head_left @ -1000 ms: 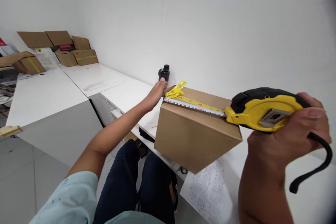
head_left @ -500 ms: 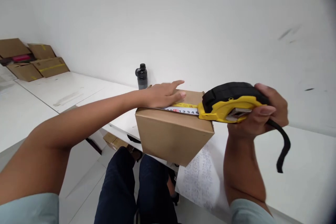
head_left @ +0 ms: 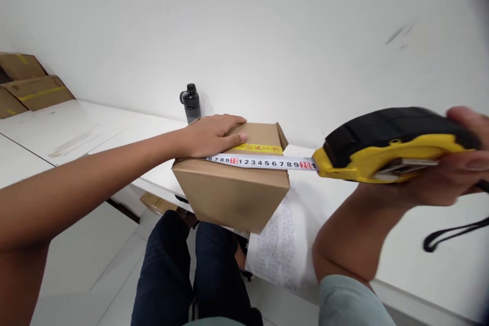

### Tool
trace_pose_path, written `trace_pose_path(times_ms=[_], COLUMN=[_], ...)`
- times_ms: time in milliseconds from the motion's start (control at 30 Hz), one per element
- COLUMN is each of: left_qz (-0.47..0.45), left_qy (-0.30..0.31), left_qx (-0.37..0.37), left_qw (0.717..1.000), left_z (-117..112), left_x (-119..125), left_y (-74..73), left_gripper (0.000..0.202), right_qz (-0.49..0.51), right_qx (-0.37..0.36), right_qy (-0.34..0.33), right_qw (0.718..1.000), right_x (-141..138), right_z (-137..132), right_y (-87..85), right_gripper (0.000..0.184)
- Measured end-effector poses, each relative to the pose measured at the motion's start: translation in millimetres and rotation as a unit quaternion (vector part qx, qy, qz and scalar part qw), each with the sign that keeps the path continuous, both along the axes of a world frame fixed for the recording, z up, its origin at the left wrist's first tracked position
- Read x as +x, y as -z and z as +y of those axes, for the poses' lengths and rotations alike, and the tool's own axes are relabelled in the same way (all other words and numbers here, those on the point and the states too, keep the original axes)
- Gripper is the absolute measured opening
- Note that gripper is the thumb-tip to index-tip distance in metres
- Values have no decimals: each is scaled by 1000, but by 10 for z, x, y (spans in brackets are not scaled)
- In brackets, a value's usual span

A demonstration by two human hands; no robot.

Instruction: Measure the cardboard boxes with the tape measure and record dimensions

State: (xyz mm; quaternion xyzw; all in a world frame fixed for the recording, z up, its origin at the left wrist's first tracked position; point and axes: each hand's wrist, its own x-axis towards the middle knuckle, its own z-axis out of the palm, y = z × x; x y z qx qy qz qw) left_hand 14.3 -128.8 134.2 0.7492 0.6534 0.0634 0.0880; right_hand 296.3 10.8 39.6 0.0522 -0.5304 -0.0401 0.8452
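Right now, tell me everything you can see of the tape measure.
The tape measure has a yellow, plastic-looking case with a black top and a metal clip, gripped in the right hand. Its white blade, printed with black numbers and red 10 and 20, is drawn out along the top front edge of the cardboard box, its end under the left hand. A black strap trails below the case.

Pale teal short sleeves [head_left: 346, 299], dark navy trousers [head_left: 164, 265]
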Motion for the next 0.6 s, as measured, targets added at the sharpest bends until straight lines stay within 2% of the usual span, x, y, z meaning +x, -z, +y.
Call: trace_pose_path(times_ms=[100,267,400,500,533,600], left_qz=[-1,1,30,78,89,92], left_qy=[1,7,59,77,74,67], left_qx=[1,2,5,3,2,4], left_qw=[1000,1000,998,994,993,993], left_z=[5,-14,-34,-11,3,34], left_x=[-16,-46,-35,2,15,34], left_y=[-1,-31,-105,-136,-133,-104], left_gripper=[80,78,75,71,70,68], right_qz=[-12,-22,-2,14,24,28], right_qx=[22,-7,2,2,-15,-132], right_qy=[8,-7,18,29,17,-53], right_qw=[1000,1000,1000,999,999,989], right_x=[107,49,-16,-7,5,39], right_z=[113,75,58,120,147,191], right_y=[6,2,-35,2,26,73], right_gripper=[40,39,39,41,44,54])
